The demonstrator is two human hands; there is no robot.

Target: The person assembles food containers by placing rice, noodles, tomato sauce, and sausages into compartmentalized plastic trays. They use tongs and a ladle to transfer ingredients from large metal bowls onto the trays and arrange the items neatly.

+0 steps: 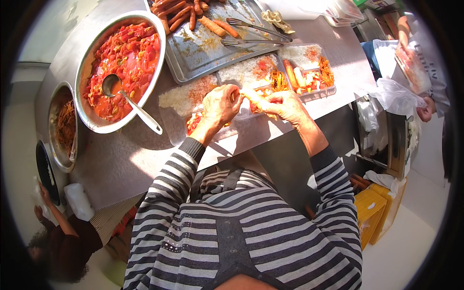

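My right hand (287,106) pinches a pale golden breaded roll (252,96) over the middle meal box. At the roll's other end, the curled fingers of my left hand (222,105) close on its tip. Below are three clear plastic meal boxes side by side. The left box (173,131) holds rice and tomato mix, partly hidden by my left hand. Rice (241,69) and shredded vegetables (278,81) fill parts of the middle box. In the right box (319,95) lie rice, sausage pieces (290,72), tomato mix and shredded vegetables.
A large steel bowl (80,108) of tomato mix holds a ladle (141,113). Behind the boxes, a metal tray (192,61) carries sausages (177,16), a breaded roll (211,26) and tongs (253,42). A smaller bowl (54,145) stands left. Co-workers (417,58) are at both sides.
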